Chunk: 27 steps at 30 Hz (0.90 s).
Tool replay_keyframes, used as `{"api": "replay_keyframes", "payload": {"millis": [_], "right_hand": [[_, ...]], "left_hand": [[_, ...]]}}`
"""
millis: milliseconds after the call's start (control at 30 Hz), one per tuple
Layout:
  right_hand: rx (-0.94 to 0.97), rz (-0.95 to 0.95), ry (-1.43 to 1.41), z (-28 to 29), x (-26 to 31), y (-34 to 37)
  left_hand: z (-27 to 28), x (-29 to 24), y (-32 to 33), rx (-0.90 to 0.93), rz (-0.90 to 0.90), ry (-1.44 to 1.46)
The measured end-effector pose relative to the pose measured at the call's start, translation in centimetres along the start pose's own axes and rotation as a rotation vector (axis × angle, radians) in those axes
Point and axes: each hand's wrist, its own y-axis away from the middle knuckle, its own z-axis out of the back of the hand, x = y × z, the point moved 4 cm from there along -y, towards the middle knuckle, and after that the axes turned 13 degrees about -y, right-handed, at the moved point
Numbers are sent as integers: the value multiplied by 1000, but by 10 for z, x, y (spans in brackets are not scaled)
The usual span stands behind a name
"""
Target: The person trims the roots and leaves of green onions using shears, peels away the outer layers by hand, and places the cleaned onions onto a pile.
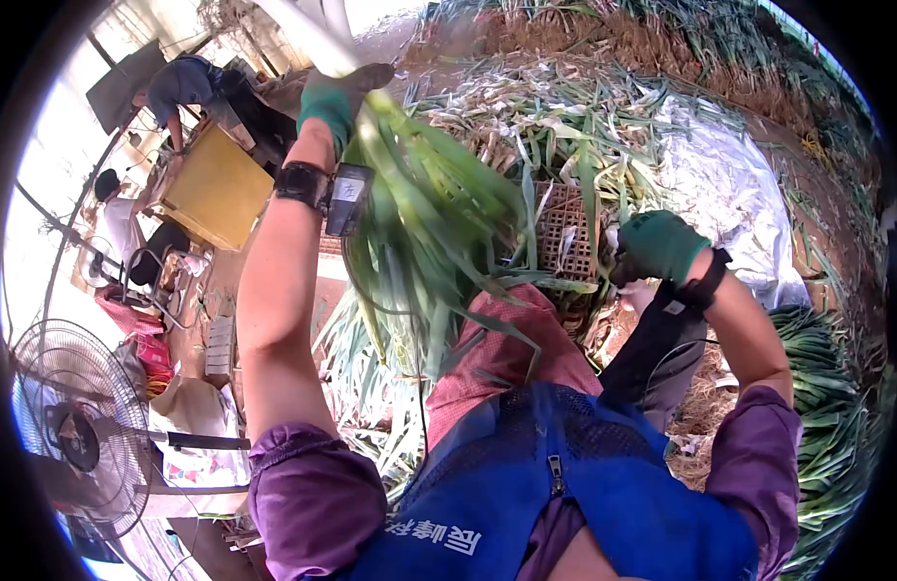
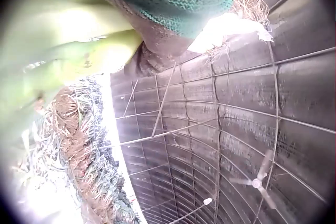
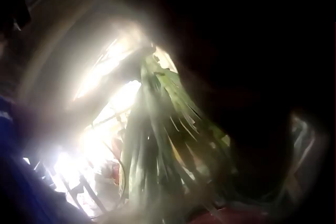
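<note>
My left hand (image 1: pixel 337 97), in a green and grey glove, grips a bunch of large green onions (image 1: pixel 419 184) and holds it up ahead of me. The white stalks (image 1: pixel 308 34) point up and away, and the green leaves hang down toward my lap. Their roots (image 2: pixel 252 6) show beyond the glove in the left wrist view. My right hand (image 1: pixel 661 247), gloved too, hovers over my right knee with its fingers bent downward. Its palm is hidden, and I cannot tell whether it holds anything. From the right wrist view the leaves (image 3: pixel 157 145) hang opposite, and much of the picture is dark.
Loose peeled leaves (image 1: pixel 564 116) heap up ahead, around a plastic crate (image 1: pixel 564 228). A white sheet (image 1: pixel 724 184) lies to the right, near stacked green onions (image 1: pixel 821 407). A standing fan (image 1: pixel 80 426) is at left. Two people work by a yellow board (image 1: pixel 216 184).
</note>
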Motion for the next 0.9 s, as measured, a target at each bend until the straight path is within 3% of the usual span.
{"api": "replay_keyframes", "payload": {"millis": [33, 67, 133, 167, 233, 367, 467, 500, 533, 567, 600, 667, 700, 733, 800, 833, 900], "right_hand": [[-130, -34, -143, -7, -3, -16], [-488, 212, -331, 1, 6, -24], [-853, 573, -306, 30, 44, -35], [-823, 500, -619, 52, 66, -44], [-1087, 605, -593, 72, 97, -68], [-983, 786, -558, 74, 115, -105], [-1007, 776, -552, 44, 103, -97], [-1011, 894, -458, 27, 100, -86], [-1016, 1009, -359, 4, 97, -71], [-583, 800, -410, -42, 94, -78], [-438, 919, -310, -90, 78, -60], [453, 657, -108, -127, 68, -20], [504, 532, -145, -129, 56, -12], [398, 419, -169, -101, 47, -4], [-138, 396, -204, -45, 41, -9], [-424, 478, -94, 3, 49, 7], [-979, 502, 316, 69, 67, 27]], "left_hand": [[5, -6, 3, 2, 25, -38], [3, -8, 4, 33, 27, -24], [1, -13, 5, 96, 24, 5], [-2, -18, 7, 126, 6, 25], [-11, -30, 17, 182, -32, 74], [-19, -53, 34, 230, -59, 94], [-17, -39, 22, 157, -133, 180], [-13, -38, 22, 226, -72, 157], [-9, -37, 21, 159, -70, 151], [-6, -26, 11, 175, -92, 222], [-2, -12, -1, 189, -117, 291], [8, -25, 8, 161, -60, 189], [10, -37, 15, 142, -37, 165], [9, -45, 15, 126, -8, 147], [0, -34, 4, 334, -72, 250], [-8, -31, 1, 476, -143, 244], [-33, -55, 24, 592, -122, 187]]}}
